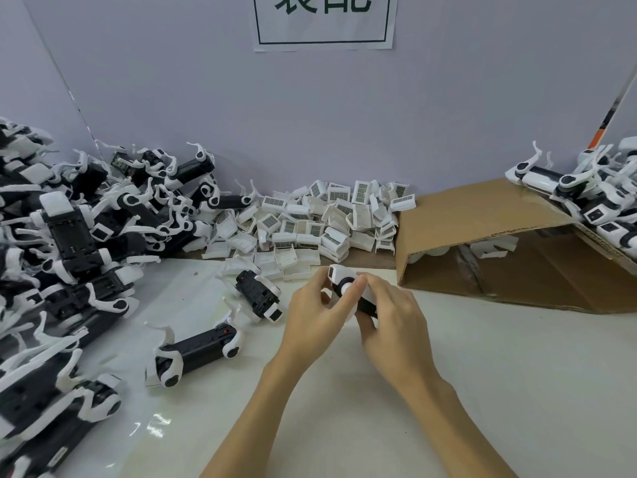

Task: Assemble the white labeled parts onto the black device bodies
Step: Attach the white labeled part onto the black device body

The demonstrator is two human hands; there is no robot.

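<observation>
Black device body [366, 304] with a white labeled part [339, 274] on its far end sits right in the middle of the frame, held up just above the counter [482, 374] between both hands. Left hand [312, 317] has its fingers curled round the near side of it, thumb up by the white end. Right hand [389, 315] is wrapped over the black section from the right, fingertips pressing on the round white bit.

Behind the hands, center frame against the wall, there's a heap of loose white labeled parts [310, 219], lots of them showing barcode-type stickers. Whole left side is a big pile of black bodies [69, 236] with white arms sticking out everywhere. Two more bodies lie apart from it on the counter, one [258, 294] just left of the hands and another [196, 353] lower left. Tipped cardboard box [499, 243] on the right, with more units [593, 198] stacked on it. Paper sign [324, 20] taped up top center.
</observation>
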